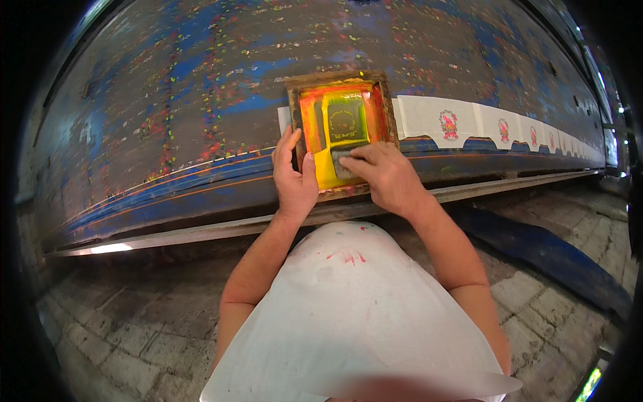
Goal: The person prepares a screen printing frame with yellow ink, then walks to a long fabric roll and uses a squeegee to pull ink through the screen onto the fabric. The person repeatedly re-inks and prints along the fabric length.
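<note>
A wooden screen-printing frame (pixel 335 78) lies on the long table in front of me, its mesh smeared with yellow ink (pixel 324 171) and edged with orange. A dark emblem shows through the mesh in its upper half. My left hand (pixel 296 184) grips the frame's left side, thumb on the inner side and fingers along the outside. Between the fingers of my right hand (pixel 395 177) is a small grey squeegee (pixel 343 164), pressed on the mesh at the lower right, in the ink. The fingers partly cover the squeegee.
White fabric pieces (pixel 418 119) with red and black emblems run in a row to the right. The table (pixel 254 63) is grey and blue, speckled with paint. A metal rail (pixel 201 236) follows its near edge. Dark blue cloth (pixel 536 251) lies below at right, over paved floor (pixel 134 358).
</note>
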Available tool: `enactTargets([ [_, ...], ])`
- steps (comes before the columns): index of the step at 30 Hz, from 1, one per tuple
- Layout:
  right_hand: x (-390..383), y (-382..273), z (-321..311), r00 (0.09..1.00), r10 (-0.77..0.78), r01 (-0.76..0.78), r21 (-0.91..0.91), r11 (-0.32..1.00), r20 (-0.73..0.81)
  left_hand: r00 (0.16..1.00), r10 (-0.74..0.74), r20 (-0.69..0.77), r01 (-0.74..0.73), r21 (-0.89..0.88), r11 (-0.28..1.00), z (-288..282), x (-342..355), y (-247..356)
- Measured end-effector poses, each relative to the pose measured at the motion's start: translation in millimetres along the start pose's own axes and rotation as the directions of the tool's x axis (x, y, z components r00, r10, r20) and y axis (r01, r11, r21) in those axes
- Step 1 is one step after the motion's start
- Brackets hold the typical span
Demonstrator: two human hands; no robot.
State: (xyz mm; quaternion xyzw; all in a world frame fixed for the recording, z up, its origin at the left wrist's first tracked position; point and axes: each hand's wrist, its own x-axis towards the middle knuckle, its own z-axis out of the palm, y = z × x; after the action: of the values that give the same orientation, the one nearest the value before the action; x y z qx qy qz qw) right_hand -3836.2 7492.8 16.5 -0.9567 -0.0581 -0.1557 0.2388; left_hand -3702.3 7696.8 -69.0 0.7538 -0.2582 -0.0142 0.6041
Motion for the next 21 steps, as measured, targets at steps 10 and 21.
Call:
enactTargets([
  [10,-43.6,-6.9,-1.1,0.991,0.040,-0.020,0.153,0.988,-0.131,0.995,-0.097,0.039,0.096,0.024,0.995,0.4,4.6,15.0],
  [21,-137.1,76.6,-58.1,0.922,0.173,-0.080,0.266,0.961,-0.347,1.000,0.017,0.023,-0.015,-0.072,0.997,137.6,-10.8,52.0],
])
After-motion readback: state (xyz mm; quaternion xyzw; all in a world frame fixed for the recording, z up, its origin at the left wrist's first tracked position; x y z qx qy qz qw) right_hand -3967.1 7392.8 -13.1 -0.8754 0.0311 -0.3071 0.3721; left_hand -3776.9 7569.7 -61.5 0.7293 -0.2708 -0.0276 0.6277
